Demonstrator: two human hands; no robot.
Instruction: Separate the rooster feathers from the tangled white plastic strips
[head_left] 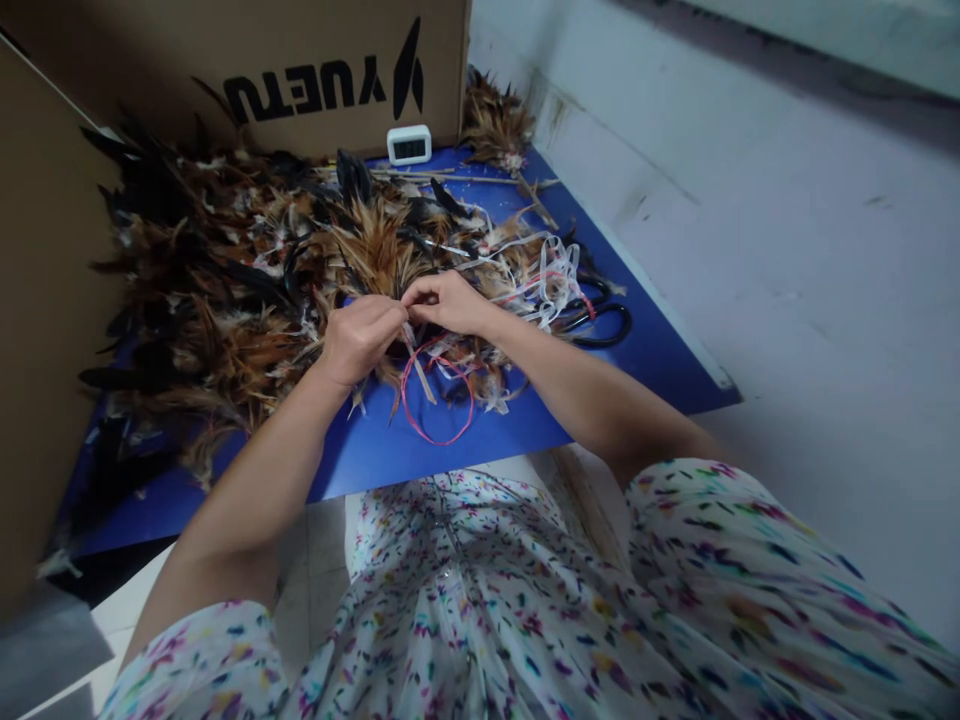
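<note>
Both hands meet over the front middle of the table. My left hand [365, 335] is closed round the base of a feather bundle [375, 245], whose brown tips fan out away from me and end in a dark plume. Against it, my right hand [448, 302] pinches with thumb and forefinger; what lies between those fingertips is too small to make out. Pale quill ends [421, 375] poke out below the hands. A loop of pink string [439, 441] hangs or lies just under them, partly over the blue tabletop [360, 450].
Loose brown and black feathers [247, 340] cover the table's left side. To the right lie white ribbon [555, 275] and black-handled scissors [611, 325]. Behind stand a small white digital clock [409, 145], thin sticks [465, 178] and a cardboard box [315, 60]. A wall [750, 250] borders the right.
</note>
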